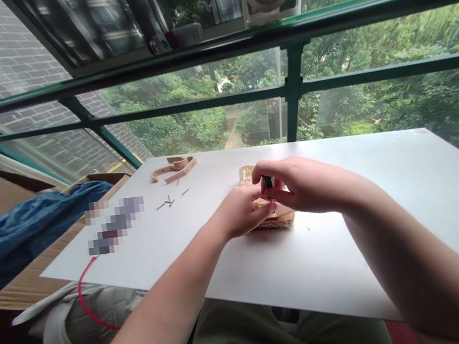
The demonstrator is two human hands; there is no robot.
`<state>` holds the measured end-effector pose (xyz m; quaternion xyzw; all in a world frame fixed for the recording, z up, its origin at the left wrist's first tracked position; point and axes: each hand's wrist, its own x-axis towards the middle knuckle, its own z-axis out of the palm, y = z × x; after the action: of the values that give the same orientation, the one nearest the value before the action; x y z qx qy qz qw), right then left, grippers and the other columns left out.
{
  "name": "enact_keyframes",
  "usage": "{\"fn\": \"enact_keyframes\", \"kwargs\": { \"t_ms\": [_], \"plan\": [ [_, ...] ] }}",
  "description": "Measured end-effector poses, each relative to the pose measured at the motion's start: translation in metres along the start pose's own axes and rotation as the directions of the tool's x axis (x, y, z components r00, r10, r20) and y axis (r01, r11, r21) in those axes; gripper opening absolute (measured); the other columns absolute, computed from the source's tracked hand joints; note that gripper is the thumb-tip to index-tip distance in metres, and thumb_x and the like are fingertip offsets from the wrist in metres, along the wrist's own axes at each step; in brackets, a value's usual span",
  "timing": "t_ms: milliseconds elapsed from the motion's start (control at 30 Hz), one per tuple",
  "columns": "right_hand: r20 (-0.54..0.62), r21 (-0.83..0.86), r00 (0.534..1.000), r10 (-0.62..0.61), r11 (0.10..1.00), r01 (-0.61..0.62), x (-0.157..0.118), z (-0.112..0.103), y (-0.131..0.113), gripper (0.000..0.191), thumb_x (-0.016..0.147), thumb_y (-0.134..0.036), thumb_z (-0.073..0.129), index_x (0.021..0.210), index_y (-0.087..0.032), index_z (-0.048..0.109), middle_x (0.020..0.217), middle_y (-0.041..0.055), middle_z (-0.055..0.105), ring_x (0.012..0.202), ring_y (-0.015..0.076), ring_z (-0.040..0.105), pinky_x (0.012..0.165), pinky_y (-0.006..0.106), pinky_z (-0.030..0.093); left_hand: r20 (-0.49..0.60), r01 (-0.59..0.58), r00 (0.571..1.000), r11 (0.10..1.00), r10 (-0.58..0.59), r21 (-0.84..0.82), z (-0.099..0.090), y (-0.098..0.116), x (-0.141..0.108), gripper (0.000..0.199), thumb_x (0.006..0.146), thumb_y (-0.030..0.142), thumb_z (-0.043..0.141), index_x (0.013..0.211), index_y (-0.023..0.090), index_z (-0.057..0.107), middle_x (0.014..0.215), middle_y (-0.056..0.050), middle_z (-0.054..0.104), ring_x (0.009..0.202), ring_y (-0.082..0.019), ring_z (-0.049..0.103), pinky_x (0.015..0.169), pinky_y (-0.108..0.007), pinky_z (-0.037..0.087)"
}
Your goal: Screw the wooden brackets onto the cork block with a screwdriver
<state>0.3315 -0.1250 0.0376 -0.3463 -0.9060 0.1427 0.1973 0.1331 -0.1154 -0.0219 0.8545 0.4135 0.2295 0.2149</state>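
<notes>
My right hand (pixel 293 185) is wrapped around the black handle of a screwdriver (pixel 268 180), which points down. Below it lies a yellowish-brown block (pixel 275 222) with worn layered edges, like wood or cardboard. My left hand (pixel 242 209) rests over the block's left side, its thumb and fingers closed in around the screwdriver's tip. What those fingers grip is hidden. A light tan piece (pixel 285 208) shows on top of the block under my right hand, mostly covered.
On the white table (pixel 350 269), several screws (pixel 169 201) lie loose at the left. Tan curved strips (pixel 174 168) with holes sit behind them. A pixelated item (pixel 116 225) with a red cord (pixel 82 293) is near the left edge. Cardboard boxes (pixel 28 269) stand beyond; windows are behind.
</notes>
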Motion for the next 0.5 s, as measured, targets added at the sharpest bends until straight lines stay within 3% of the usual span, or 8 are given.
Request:
{"fn": "enact_keyframes", "kwargs": {
  "t_ms": [100, 233, 400, 500],
  "plan": [
    [-0.001, 0.003, 1.000, -0.003, 1.000, 0.003, 0.000, 0.001, 0.001, 0.017, 0.088, -0.020, 0.050, 0.102, -0.024, 0.058, 0.084, 0.0036, 0.067, 0.071, 0.0155, 0.058, 0.062, 0.026, 0.039, -0.021, -0.024, 1.000, 0.998, 0.023, -0.065, -0.005, -0.010, -0.007, 0.026, 0.090, 0.039, 0.060, 0.106, 0.023, 0.072, 0.099, -0.002, 0.076, 0.091, -0.020, 0.070, 0.079, -0.030, 0.053],
    [-0.015, 0.005, 1.000, 0.006, 1.000, -0.006, 0.001, 0.003, 0.002, 0.017, 0.089, -0.020, 0.051, 0.104, -0.023, 0.058, 0.085, 0.0035, 0.068, 0.072, 0.0158, 0.060, 0.064, 0.027, 0.041, -0.073, -0.064, 0.996, 0.985, 0.052, -0.163, -0.002, -0.041, -0.024, 0.039, 0.083, 0.041, 0.069, 0.117, 0.022, 0.066, 0.114, -0.007, 0.072, 0.105, -0.023, 0.068, 0.093, -0.035, 0.053],
    [-0.035, 0.022, 0.998, 0.060, 0.998, -0.059, 0.000, 0.006, 0.001, 0.023, 0.090, -0.022, 0.053, 0.112, -0.024, 0.053, 0.088, 0.0034, 0.069, 0.073, 0.0163, 0.061, 0.065, 0.028, 0.045, -0.209, -0.181, 0.967, 0.972, 0.148, -0.151, 0.014, -0.072, -0.037, 0.030, 0.077, 0.034, 0.075, 0.102, 0.020, 0.066, 0.114, -0.010, 0.068, 0.113, -0.026, 0.062, 0.103, -0.042, 0.048],
    [-0.056, 0.057, 0.991, 0.119, 0.992, -0.115, -0.005, 0.009, 0.000, 0.023, 0.091, -0.026, 0.054, 0.114, -0.025, 0.053, 0.090, 0.0034, 0.069, 0.074, 0.0166, 0.062, 0.067, 0.029, 0.047, -0.204, -0.238, 0.957, 0.958, 0.204, -0.158, 0.017, -0.079, -0.030, 0.023, 0.074, 0.033, 0.077, 0.090, 0.020, 0.066, 0.112, -0.010, 0.068, 0.114, -0.026, 0.061, 0.104, -0.044, 0.047]
  ]
}}
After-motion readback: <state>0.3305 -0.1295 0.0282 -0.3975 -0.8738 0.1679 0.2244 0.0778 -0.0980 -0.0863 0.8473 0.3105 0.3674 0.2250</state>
